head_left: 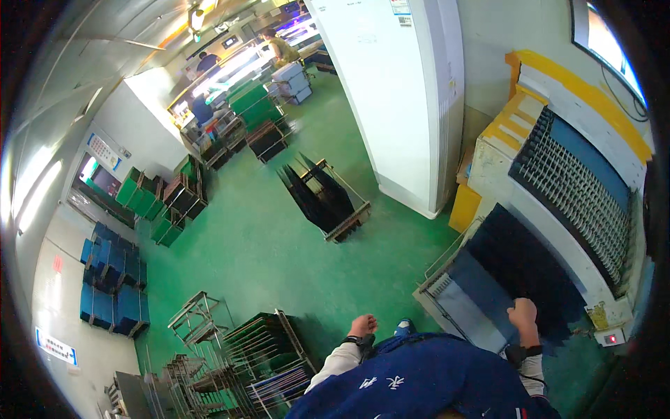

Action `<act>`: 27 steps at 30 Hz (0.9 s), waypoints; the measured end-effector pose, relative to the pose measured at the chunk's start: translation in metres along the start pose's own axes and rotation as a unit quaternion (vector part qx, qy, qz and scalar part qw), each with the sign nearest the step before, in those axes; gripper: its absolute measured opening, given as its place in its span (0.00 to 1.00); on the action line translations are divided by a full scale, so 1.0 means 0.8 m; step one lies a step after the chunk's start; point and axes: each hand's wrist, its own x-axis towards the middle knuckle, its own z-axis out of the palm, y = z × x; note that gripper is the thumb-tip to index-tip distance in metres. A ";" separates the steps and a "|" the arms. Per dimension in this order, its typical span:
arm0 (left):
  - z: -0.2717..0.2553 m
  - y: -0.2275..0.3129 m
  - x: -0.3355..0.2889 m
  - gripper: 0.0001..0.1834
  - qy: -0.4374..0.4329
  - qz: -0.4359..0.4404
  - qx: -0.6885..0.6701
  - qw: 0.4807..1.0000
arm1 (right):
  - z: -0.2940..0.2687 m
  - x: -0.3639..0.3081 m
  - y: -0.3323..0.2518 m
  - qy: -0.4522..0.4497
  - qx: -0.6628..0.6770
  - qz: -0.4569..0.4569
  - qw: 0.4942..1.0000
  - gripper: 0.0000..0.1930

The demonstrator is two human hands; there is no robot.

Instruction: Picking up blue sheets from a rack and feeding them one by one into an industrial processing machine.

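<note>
Blue-grey flat rectangular panels (478, 283) sit in a metal-framed rack (438, 285), toward its left edge. The right hand (523, 313), fingers curled, is at their right side; the left hand (363, 325) hangs apart. Whether either grip pinches anything, one cannot tell.

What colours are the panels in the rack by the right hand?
The panels run from pale grey-blue to very dark navy; head view.

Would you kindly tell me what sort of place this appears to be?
Probably a factory workshop: there are racked dark panels, a machine with rows of rollers, and people beside a brightly lit line.
</note>
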 end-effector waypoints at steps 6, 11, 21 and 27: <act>-0.035 -0.008 0.022 0.07 -0.086 -0.005 -0.039 0.996 | -0.006 0.008 -0.009 0.039 0.074 0.002 0.997 0.16; -0.017 -0.013 0.013 0.07 -0.023 0.014 -0.017 0.999 | -0.013 0.020 0.001 0.033 0.068 0.020 0.997 0.20; 0.012 -0.010 -0.009 0.10 0.026 0.011 -0.035 0.999 | -0.006 0.026 0.011 0.045 0.074 0.027 0.996 0.20; 0.003 -0.013 0.000 0.09 0.009 0.016 -0.056 0.998 | -0.020 0.028 0.006 0.058 0.066 0.028 0.996 0.20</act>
